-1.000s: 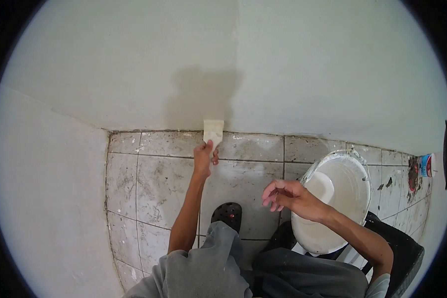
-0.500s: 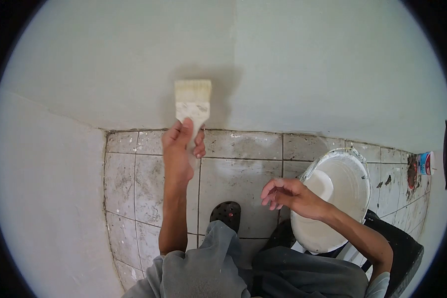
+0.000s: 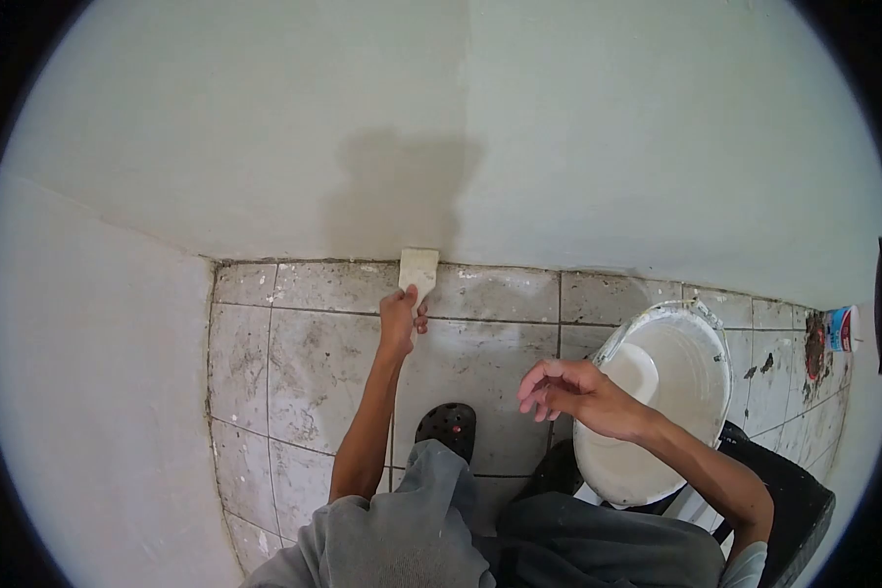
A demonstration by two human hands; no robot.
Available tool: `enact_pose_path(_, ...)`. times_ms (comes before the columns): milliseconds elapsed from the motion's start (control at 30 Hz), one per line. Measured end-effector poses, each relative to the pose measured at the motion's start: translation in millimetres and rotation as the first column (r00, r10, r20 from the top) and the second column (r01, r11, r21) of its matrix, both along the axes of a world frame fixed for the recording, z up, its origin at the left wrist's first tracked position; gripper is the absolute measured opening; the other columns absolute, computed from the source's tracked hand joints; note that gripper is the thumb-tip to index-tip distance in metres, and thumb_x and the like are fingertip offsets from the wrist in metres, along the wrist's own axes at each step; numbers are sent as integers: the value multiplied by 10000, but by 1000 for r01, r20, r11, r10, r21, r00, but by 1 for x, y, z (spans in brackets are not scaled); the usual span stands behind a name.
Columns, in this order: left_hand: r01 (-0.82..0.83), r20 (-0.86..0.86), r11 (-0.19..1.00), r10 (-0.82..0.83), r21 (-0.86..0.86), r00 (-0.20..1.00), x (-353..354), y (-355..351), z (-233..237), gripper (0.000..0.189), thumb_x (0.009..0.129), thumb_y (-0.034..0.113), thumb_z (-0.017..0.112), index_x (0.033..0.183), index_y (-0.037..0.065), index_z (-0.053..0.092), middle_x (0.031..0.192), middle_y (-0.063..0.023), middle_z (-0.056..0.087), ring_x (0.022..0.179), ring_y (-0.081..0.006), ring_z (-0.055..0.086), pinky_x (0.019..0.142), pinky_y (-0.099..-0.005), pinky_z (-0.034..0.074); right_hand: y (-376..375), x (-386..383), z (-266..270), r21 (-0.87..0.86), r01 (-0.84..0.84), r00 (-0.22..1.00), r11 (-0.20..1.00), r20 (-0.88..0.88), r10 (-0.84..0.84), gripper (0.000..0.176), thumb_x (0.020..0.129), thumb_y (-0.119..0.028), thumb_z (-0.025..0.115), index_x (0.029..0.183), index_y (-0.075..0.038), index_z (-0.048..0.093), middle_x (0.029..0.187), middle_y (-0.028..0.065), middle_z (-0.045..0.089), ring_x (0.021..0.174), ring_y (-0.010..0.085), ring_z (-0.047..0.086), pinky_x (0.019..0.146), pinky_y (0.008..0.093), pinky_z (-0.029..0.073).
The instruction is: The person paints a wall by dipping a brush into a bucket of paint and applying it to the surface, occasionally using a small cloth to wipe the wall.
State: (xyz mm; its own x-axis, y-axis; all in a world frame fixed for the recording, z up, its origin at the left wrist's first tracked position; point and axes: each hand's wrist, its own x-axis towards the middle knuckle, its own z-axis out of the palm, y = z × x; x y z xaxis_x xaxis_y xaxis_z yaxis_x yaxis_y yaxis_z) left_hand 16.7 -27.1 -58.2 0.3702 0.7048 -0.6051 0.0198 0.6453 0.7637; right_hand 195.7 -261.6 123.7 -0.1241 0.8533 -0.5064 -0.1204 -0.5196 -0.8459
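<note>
My left hand is closed round the handle of a wide paintbrush. Its bristles point away from me, at the bottom of the wall where it meets the tiled floor. My right hand hangs with loosely bent fingers slightly apart, holding nothing. Under and beside that wrist is a paint-smeared white bucket holding pale paint. A rounded white object sits inside it, partly hidden behind my right hand.
Stained, paint-spotted floor tiles run along the wall. At the far right stands a small blue-and-white tub beside a reddish-brown patch. My black clog is on the floor, and a black object lies beside the bucket.
My left hand has brought the paintbrush down and slightly right, from in front of the wall to the line where wall and floor meet. My right hand has hardly moved.
</note>
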Motion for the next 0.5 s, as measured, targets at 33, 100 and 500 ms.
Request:
enact_pose_path(33, 10, 13, 1000, -10, 18, 1000, 4, 3, 18, 279, 976, 263, 543, 888, -2, 538, 638, -48, 498, 433, -113, 396, 387, -264, 314, 1, 0, 0, -3, 2, 1000, 1000, -5, -2, 221, 912, -3, 430, 1069, -42, 581, 960, 61, 627, 822, 120, 571, 745, 261, 467)
enact_pose_path(100, 6, 103, 999, -11, 48, 995, 9, 5, 66, 280, 981, 263, 535, 903, -6, 543, 642, -44, 494, 442, -107, 393, 394, -254, 310, 2, 0, -1, 13, -1, 1000, 1000, -8, 1, 222, 912, -1, 431, 1071, -41, 580, 961, 61, 625, 824, 119, 572, 750, 262, 469)
enact_pose_path(500, 12, 211, 935, -93, 354, 973, 17, 10, 99, 331, 970, 304, 547, 973, -27, 561, 635, -38, 487, 451, -108, 398, 406, -267, 321, 10, 3, 5, 26, 12, 1000, 1000, -27, -11, 225, 910, 9, 426, 1068, -37, 581, 965, 69, 627, 836, 121, 578, 766, 268, 478)
